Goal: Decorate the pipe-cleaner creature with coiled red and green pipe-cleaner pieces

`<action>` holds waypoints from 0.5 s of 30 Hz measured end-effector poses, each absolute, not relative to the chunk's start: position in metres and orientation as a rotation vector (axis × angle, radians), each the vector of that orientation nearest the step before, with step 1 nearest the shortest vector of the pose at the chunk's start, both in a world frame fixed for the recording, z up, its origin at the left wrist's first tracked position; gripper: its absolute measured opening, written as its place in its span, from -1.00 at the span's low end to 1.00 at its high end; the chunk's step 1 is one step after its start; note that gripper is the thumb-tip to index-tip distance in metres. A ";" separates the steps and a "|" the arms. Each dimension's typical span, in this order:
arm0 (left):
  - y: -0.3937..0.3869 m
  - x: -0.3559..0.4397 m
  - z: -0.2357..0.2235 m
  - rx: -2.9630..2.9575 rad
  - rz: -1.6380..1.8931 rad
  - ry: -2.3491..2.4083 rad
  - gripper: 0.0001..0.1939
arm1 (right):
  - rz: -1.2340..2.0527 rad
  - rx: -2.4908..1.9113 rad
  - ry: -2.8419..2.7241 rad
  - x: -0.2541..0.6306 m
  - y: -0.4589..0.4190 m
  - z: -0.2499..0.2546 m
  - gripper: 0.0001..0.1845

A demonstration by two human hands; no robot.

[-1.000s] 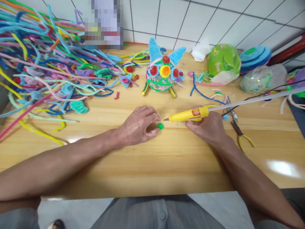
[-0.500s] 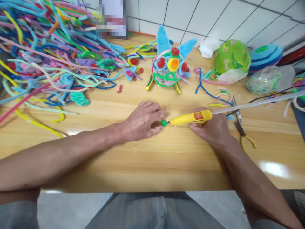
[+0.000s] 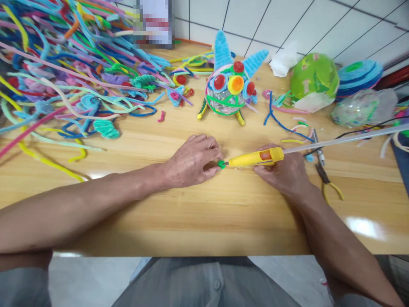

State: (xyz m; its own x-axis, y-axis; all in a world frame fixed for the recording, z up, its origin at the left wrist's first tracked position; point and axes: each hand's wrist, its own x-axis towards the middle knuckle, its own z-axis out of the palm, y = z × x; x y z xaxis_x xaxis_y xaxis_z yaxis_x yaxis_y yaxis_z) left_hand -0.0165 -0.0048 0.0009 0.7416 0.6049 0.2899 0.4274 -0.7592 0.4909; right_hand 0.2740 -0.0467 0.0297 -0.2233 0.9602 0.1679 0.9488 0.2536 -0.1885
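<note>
Between thumb and fingers, my left hand [image 3: 200, 161] pinches a small green coil of pipe cleaner [image 3: 221, 164] just over the wooden table. My right hand [image 3: 284, 170] is wrapped round a yellow glue gun [image 3: 255, 158], partly hidden behind it. The gun's metal tip points left and meets the green coil, or comes very close to it. A long clear glue stick [image 3: 345, 138] runs out of the gun's back end. Beyond my hands stands a creature figure [image 3: 223, 106] with blue ears, red eyes, an orange nose and yellow-tipped feet.
A big heap of coloured pipe cleaners [image 3: 79, 76] covers the back left. At right lie pliers [image 3: 326, 181] with yellow handles, and a blue pipe cleaner [image 3: 284, 125]. Behind them sit a green round object [image 3: 315, 81], a clear plastic bottle piece [image 3: 354, 108] and blue discs [image 3: 361, 74].
Both hands keep almost the same pose, with the glue gun's tip still at the green coil. The whole view has shifted slightly.
</note>
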 end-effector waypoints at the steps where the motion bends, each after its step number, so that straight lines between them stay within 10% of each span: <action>1: -0.005 -0.016 0.001 2.547 0.616 0.791 -0.85 | 0.073 -1.777 -2.278 0.274 -0.047 0.030 -0.65; 15: -0.005 -0.018 0.000 2.571 0.629 0.754 -0.82 | 0.063 -1.759 -2.313 0.275 -0.045 0.029 -0.66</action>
State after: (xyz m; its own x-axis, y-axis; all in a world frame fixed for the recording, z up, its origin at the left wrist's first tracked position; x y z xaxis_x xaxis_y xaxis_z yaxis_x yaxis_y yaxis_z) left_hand -0.0175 -0.0047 -0.0003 0.7547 0.5797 0.3073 0.4062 -0.7807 0.4749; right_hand 0.2747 -0.0452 0.0295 -0.2503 0.9550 0.1591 0.9448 0.2768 -0.1750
